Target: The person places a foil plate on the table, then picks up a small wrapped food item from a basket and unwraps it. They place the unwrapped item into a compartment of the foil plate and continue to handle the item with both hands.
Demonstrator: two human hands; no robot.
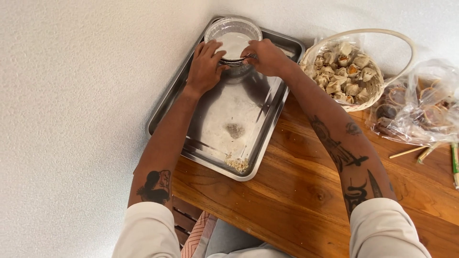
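We grip a stack of foil cups (233,40) at the tray's (267,134) twelve o'clock — left hand (204,64) and right hand (265,56) pinching its rim. Basket dumplings (342,71) at two o'clock sit unportioned — filling seems ahead.

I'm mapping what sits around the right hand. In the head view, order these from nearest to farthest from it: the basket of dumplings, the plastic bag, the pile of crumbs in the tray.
1. Basket of dumplings, just to the right of the right hand.
2. Pile of crumbs, at the tray's near edge.
3. Plastic bag, far right on the table.
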